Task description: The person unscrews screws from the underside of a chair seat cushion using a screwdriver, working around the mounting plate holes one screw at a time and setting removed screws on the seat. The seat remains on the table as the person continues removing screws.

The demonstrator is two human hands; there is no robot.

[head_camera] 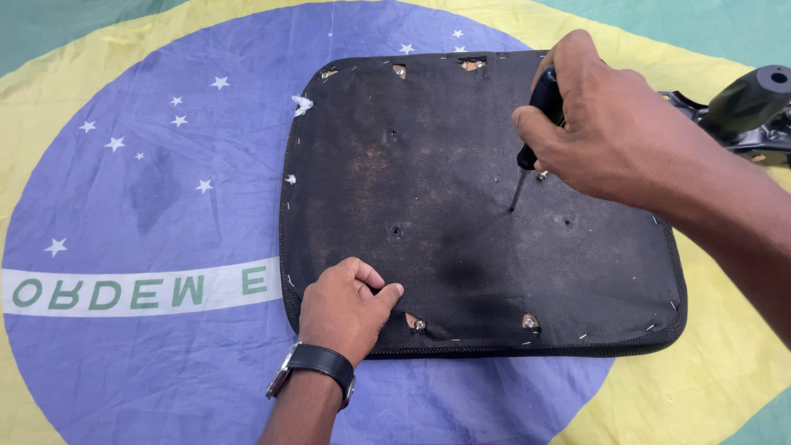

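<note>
Nearest the camera, the left hand [346,309], a dark strap watch [317,367] sitting on its wrist, is resting on the near edge of the seat pad [461,206], fingers curled loosely into a half fist with the knuckles pressing the fabric and nothing gripped. The pad is lying underside up, a rounded square covered in thin black non-woven cloth, worn brownish in patches and pinned along its rim by small staples; little torn openings near the edges are showing metal fittings. Farther off, the right hand [606,128] is wrapping tightly around the black handle of a screwdriver [531,136], its slim shaft slanting down so the tip is touching the cloth near the pad's middle; most of the handle is hiding inside the fist. Everything is lying on a flag cloth [148,206] of blue, yellow and green with white stars. At the far right, a dark metal part [746,103] is running out of view, its shape hard to make out.
</note>
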